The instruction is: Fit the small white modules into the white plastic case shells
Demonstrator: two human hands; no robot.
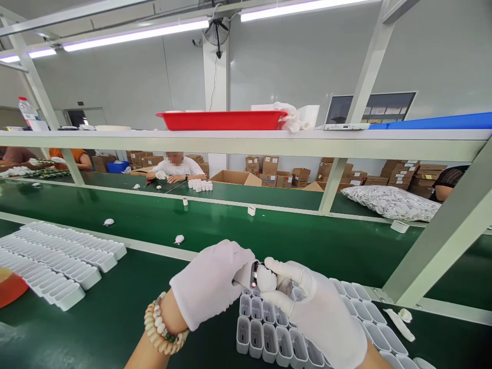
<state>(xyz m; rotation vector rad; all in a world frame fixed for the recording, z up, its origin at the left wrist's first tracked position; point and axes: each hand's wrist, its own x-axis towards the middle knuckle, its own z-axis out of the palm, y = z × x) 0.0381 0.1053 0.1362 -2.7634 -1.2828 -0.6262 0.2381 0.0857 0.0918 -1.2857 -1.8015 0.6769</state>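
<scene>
My left hand (215, 282), in a white glove with bead bracelets at the wrist, is closed around a white plastic housing (243, 275). Fingers and thumb of my gloved right hand (315, 302) pinch a small rounded white part (266, 278) at the open end of that housing. Dark and metallic bits show where the two pieces meet. Beneath both hands stand rows of open white rectangular cups (269, 341), partly hidden by my right hand.
More white cup rows (57, 256) lie at the left beside an orange object (11, 288). Beyond runs a green belt (215, 225) with scattered small white parts. A shelf (230, 143) holding a red tray (223, 121) crosses above. A person (177, 166) sits opposite.
</scene>
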